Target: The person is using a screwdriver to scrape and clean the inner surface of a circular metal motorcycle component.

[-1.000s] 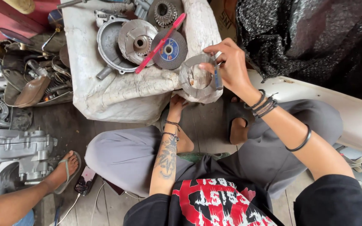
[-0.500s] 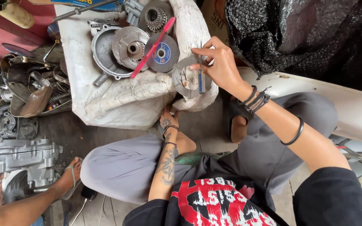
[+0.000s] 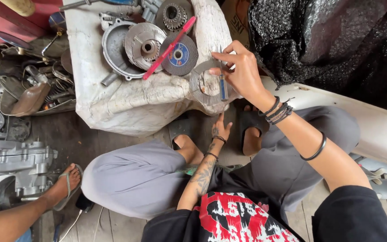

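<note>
Right hand pinches a small blue-handled tool, thumb and fingers pressed together on its upper part, blade end up, handle hanging down over a flat grey ring. Ring sits at the right edge of a white sack, just below the right hand. Left hand reaches up from under the ring, fingers near its lower edge; its grip is mostly hidden, cannot tell whether it is closed or spread. Both wrists carry dark bands.

On the sack, left of the ring: dark cutting disc with blue centre, a red stick lying slantwise across it, a round metal drum, a grey round cover, a gear near the top.

Person sits cross-legged in grey trousers, bare feet below the sack. Black netted cloth upper right. Left side: pile of metal scrap, engine case on the floor, another person's foot in a sandal beside it.
</note>
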